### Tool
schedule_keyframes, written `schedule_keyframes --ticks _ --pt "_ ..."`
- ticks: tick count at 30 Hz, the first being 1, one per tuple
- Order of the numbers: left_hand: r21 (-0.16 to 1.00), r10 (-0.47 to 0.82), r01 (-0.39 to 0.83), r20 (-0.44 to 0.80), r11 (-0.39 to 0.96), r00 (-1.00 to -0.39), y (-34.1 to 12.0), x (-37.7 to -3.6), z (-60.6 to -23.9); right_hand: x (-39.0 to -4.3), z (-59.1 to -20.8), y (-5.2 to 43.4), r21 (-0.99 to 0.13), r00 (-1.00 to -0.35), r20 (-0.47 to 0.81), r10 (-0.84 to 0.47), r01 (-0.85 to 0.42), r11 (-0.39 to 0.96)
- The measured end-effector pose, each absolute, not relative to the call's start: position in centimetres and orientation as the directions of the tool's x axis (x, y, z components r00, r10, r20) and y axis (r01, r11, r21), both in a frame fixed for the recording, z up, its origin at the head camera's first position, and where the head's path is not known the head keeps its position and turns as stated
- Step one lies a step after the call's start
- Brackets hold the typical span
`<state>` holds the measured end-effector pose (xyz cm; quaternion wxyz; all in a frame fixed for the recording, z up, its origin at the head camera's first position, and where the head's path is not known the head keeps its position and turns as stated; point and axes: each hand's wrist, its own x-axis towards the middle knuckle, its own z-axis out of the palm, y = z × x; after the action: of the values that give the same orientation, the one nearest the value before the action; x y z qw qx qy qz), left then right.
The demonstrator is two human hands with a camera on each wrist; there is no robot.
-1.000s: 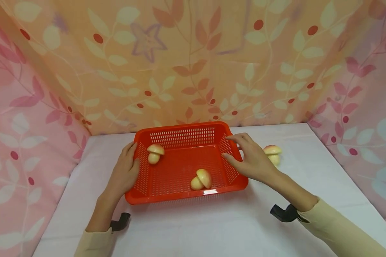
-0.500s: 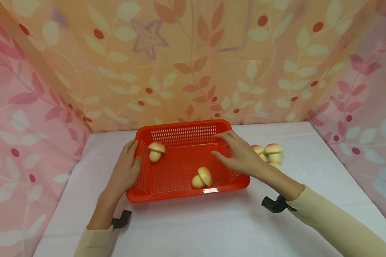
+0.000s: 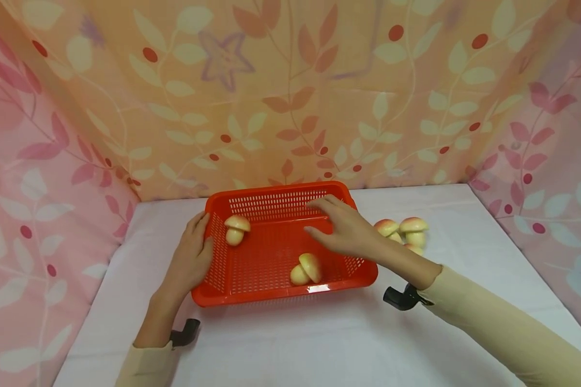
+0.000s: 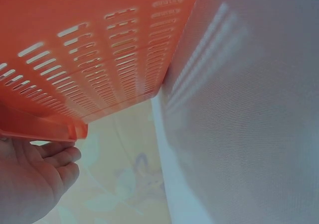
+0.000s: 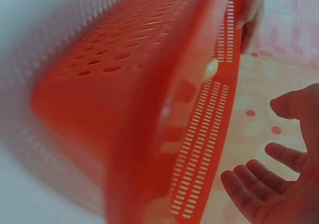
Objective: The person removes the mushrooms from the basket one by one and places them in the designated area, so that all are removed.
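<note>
An orange-red slotted basket [image 3: 271, 296] stands on the white table. My left hand [image 3: 192, 253] lies flat against its left outer wall with the thumb at the rim; the left wrist view shows this hand [image 4: 35, 179] just under the rim [image 4: 45, 127]. My right hand [image 3: 336, 228] hovers over the basket's back right part, fingers spread and empty; its open palm [image 5: 271, 184] faces the basket wall [image 5: 124, 84]. One toy mushroom [image 3: 235, 229] stands inside the basket at the back left. Another mushroom [image 3: 306, 268] lies inside near the front.
Two more toy mushrooms [image 3: 413, 230] [image 3: 386, 228] stand on the table just right of the basket, behind my right wrist. Floral cloth walls [image 3: 290, 97] close in the back and both sides. White tabletop [image 3: 319, 344] stretches in front of the basket.
My right hand has moved left from the basket's right rim to over its inside, uncovering a second mushroom on the table. The left hand and basket stayed put.
</note>
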<state>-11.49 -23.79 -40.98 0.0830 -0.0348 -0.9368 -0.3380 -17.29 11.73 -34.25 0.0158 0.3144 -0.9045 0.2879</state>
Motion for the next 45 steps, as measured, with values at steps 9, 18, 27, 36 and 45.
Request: schedule_keyframes --ticks 9,18,27,36,45 --pt "0.629 0.002 0.098 0.152 0.771 -0.988 -23.7 -11.4 -40.9 -18.4 -32.9 10.4 -0.537 -0.797 0.18 -0.577 -0.571 0.621" --pt "0.624 -0.001 0.1 0.16 0.775 -0.987 -23.6 -11.6 -40.9 -19.2 -32.4 8.6 -0.569 -0.787 0.131 -0.603 -0.558 0.604" --pt "0.623 -0.004 0.094 0.154 0.776 -0.988 -23.6 -11.5 -40.8 -20.4 -32.8 6.1 -0.595 -0.77 0.122 -0.626 -0.561 0.575" --pt "0.628 0.006 0.095 0.142 0.773 -0.99 -23.4 -11.7 -40.6 -21.3 -33.7 3.4 -0.602 -0.77 0.056 -0.635 -0.534 0.594" --pt "0.627 -0.005 0.081 0.134 0.775 -0.991 -23.7 -10.8 -40.5 -21.4 -35.0 0.9 -0.586 -0.731 -0.007 -0.683 -0.55 0.595"
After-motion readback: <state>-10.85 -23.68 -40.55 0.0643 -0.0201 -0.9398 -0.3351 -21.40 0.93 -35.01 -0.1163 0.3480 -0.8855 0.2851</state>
